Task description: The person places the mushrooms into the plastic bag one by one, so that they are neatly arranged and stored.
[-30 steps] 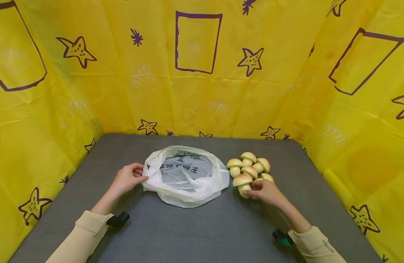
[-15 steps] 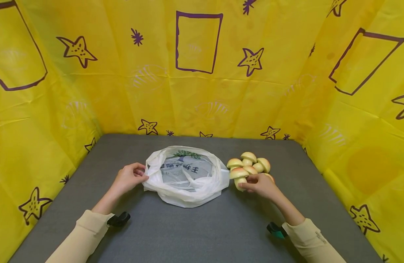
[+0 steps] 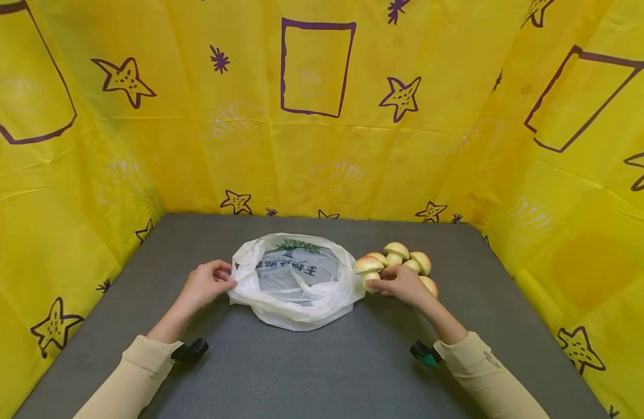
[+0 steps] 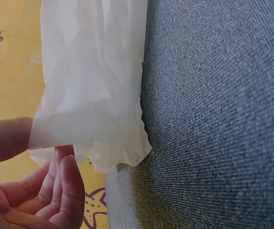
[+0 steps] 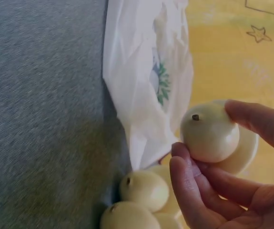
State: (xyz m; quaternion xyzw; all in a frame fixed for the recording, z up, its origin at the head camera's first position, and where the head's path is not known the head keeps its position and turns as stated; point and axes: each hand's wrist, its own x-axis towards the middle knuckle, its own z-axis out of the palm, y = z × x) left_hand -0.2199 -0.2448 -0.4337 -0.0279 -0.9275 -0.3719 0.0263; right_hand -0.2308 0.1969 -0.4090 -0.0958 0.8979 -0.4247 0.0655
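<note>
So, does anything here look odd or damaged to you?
No spill or clear damage shows; the bag is just crumpled. One oddity: the mushroom in the right hand has a small dark spot at its stem's base. Two others show the same, so they may be fake.

Thin, crinkled, semi-translucent plastic on the white bag (image 3: 292, 317). Smooth, softly glossy surface on the mushrooms (image 3: 397, 250). Matt woven cloth across the worktop (image 3: 311, 372). Creased, faintly shiny fabric on the yellow backdrop (image 3: 322, 154). Matt cloth on the sleeves (image 3: 127, 379).
</note>
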